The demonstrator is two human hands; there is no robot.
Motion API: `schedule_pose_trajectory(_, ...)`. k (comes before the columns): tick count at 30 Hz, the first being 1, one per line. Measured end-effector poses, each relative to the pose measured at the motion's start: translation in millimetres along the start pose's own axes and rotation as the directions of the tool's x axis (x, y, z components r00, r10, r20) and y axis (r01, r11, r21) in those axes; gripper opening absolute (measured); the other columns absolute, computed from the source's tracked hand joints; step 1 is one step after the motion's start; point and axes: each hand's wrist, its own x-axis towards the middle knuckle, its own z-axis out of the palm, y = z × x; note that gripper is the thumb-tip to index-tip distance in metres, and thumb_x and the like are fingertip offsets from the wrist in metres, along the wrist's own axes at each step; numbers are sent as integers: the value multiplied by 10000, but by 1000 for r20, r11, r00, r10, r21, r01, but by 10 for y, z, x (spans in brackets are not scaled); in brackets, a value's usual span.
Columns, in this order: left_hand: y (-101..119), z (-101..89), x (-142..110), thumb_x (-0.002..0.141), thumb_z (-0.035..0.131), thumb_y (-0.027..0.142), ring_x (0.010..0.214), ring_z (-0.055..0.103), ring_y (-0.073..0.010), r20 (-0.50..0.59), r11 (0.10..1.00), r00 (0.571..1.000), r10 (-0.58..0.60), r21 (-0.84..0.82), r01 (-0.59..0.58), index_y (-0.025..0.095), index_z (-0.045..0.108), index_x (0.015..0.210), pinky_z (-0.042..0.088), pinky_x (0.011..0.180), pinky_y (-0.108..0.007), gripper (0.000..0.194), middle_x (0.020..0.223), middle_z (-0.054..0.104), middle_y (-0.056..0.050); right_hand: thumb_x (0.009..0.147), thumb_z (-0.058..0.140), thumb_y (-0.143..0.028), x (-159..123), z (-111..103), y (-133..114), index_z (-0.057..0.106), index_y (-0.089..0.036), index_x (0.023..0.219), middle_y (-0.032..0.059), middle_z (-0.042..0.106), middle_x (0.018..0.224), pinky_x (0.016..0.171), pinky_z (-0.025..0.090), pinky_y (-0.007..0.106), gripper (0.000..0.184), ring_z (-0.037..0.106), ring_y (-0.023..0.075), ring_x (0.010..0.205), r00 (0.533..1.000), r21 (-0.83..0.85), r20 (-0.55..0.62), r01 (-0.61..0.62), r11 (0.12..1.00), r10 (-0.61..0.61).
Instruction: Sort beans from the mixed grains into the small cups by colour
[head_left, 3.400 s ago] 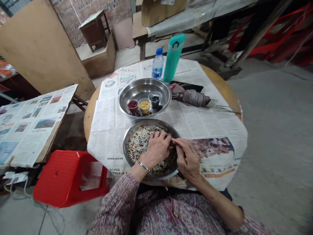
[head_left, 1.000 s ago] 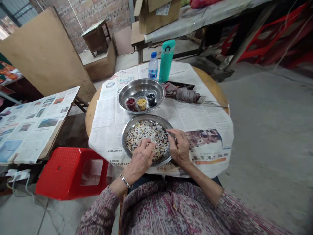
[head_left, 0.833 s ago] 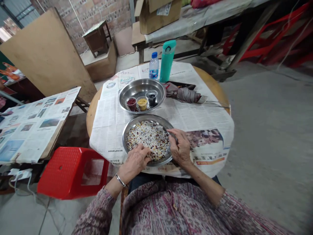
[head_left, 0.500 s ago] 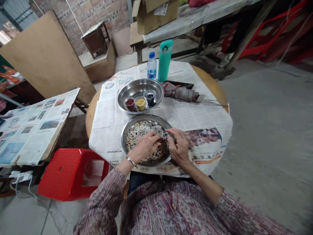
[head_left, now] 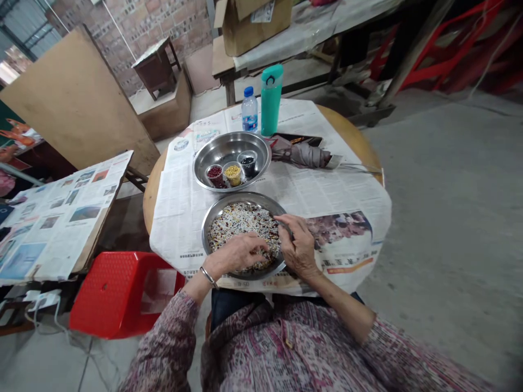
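Head cam: left hand is curled down into the mixed grains on a steel plate, right hand bent at the plate's rim, can't tell if it's pinching anything, all on a newspaper-covered round desk.

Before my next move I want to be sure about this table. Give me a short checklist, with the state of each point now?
1. Left hand, fingers touching the mixed grains: ok.
2. Right hand at the rim of the steel plate: ok.
3. Loose grains on the newspaper: cannot tell, too small.
4. Three small cups upright in the larger steel basin: ok.
5. Teal flask and water bottle upright beyond the basin: ok.
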Motion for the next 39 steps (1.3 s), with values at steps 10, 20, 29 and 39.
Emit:
schedule_pose_trajectory(10, -195, 102, 454, 958, 504, 173, 989, 598, -185, -214, 987, 976, -31, 145, 63, 203, 622, 1096, 532, 870, -317, 184, 1071, 584, -54, 932, 466, -213, -13, -16, -3, 653, -227, 1089, 88, 671, 1054, 936, 501, 453, 244, 621, 232, 1017, 1000, -20, 20, -20, 1000, 20)
schedule_pose_trajectory(20, -441, -93, 285, 950, 562, 271, 1106, 520, -243, -521, 866, 794, -312, 189, 463, 177, 585, 1182, 473, 969, -381, 252, 1167, 575, -94, 924, 498, -194, -4, -47, -45, 647, -234, 1119, 76, 669, 1064, 940, 501, 442, 248, 619, 227, 1034, 999, -30, 38, -14, 999, 16)
schedule_pose_trajectory(29, -396, 67, 571, 943, 488, 119, 1044, 544, -213, -411, 950, 884, -222, 115, 291, 176, 600, 1095, 474, 978, -374, 197, 1058, 576, -76, 928, 499, -179, -17, -57, -20, 638, -231, 1131, 77, 662, 1070, 932, 504, 433, 252, 618, 220, 1029, 998, -34, 59, -16, 999, 18)
schedule_pose_trajectory(39, -26, 138, -44, 932, 462, 67, 962, 554, -212, -239, 978, 967, -89, 163, 131, 190, 600, 1031, 539, 809, -337, 209, 1035, 584, -69, 922, 492, -178, -30, -81, -13, 627, -250, 1167, 72, 661, 1075, 919, 491, 436, 288, 614, 232, 1031, 996, -86, 84, 13, 996, -5)
